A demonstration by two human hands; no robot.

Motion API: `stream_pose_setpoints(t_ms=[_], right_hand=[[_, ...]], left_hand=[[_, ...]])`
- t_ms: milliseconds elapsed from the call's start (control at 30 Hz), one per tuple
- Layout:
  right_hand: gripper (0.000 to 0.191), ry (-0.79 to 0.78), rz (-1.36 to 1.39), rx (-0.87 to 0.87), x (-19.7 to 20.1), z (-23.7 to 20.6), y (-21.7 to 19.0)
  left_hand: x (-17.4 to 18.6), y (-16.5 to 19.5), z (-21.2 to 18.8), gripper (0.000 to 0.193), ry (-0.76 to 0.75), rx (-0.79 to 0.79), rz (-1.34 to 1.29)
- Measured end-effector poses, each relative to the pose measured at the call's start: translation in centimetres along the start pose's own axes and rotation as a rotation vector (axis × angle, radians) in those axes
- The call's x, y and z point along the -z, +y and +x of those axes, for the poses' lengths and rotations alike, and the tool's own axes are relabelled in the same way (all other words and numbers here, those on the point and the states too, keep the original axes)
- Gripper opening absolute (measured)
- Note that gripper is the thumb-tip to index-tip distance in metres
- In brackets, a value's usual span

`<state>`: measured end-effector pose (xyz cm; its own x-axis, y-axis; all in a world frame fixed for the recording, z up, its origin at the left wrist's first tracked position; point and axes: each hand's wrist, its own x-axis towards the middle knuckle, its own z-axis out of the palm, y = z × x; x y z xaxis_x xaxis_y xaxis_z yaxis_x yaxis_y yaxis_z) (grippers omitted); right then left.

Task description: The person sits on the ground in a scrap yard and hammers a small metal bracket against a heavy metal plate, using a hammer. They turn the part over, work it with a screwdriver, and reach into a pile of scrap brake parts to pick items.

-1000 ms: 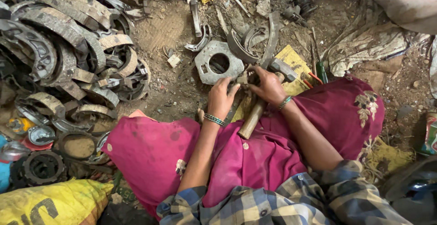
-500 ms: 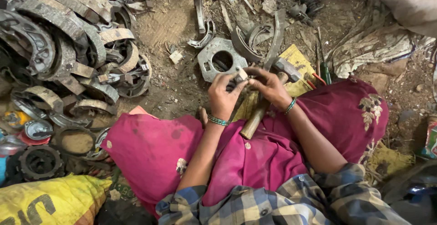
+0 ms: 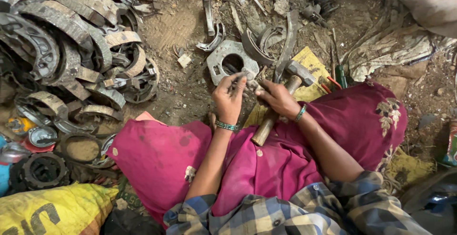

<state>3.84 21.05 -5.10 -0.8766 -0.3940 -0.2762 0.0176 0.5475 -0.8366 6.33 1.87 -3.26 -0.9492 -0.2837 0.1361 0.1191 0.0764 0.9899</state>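
Holding a small grey metal part (image 3: 248, 77) between both hands, above the lap: left hand (image 3: 229, 97) fingers pinched on it from 7 o'clock, right hand (image 3: 278, 98) closed on it from 4 o'clock. Part looks short, long axis roughly 10-to-4 o'clock; exact shape hard to tell, fingers cover most of it. Hammer (image 3: 281, 104) lies under the right hand, wooden handle toward 7 o'clock, steel head toward 1 o'clock, on the magenta cloth (image 3: 157, 159). Round grey plate with centre hole (image 3: 232, 62) just beyond the hands at 12 o'clock. Worn brake shoes (image 3: 66, 40) heaped at 9–10 o'clock, well apart. Yellow sack (image 3: 52, 211) at 7 o'clock.
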Motion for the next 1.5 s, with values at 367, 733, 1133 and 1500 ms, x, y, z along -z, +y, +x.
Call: stream_pose_setpoints(t_ms=[367, 733, 1133, 1500], right_hand=[[0.017, 0.237, 0.075, 0.247, 3.3, -2.6, -2.1], [0.022, 0.118, 0.153, 0.134, 3.4, -2.3, -1.4], [0.031, 0.044, -0.24, 0.077, 1.6, 0.7, 3.1], [0.031, -0.06, 0.123, 0.005, 1.1, 0.1, 1.7]], left_hand=[[0.6, -5.4, 0.9, 0.023, 0.253, 0.262, -0.363], [0.5, -7.2, 1.3, 0.024, 0.182, 0.239, -0.202], [0.0, -6.7, 0.9, 0.028, 0.041, 0.252, -0.2], [-0.1, -3.4, 0.9, 0.049, -0.201, 0.23, -0.329]])
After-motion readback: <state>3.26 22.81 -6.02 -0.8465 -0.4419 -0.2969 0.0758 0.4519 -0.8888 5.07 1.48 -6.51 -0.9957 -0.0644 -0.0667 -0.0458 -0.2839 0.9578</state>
